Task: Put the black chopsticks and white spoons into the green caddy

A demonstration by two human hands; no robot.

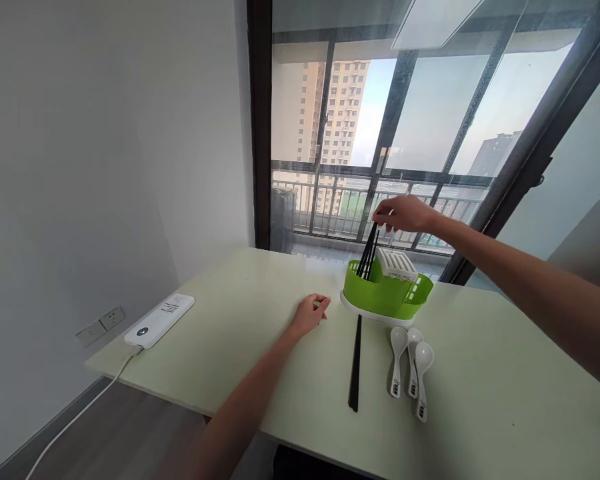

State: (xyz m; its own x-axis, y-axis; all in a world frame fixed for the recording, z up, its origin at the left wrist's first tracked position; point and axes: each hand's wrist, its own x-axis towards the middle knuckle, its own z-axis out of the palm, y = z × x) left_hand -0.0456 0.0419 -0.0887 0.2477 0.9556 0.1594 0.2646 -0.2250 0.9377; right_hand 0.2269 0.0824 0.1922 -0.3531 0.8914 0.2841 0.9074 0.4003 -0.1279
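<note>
My right hand pinches the top ends of several black chopsticks. Their lower ends are inside the left compartment of a green utensil holder, which stands on a white base. On the table left of the holder rests my left hand, its fingers curled in and nothing visible in them. More black chopstick length lies in front of the holder; whether it is one stick or two side by side I cannot tell. Three white spoons lie close together to its right.
A white slatted piece sits on the holder's middle. At the table's left edge lies a white power strip-like device with a cable hanging off. A large window is behind the table, a wall socket at left.
</note>
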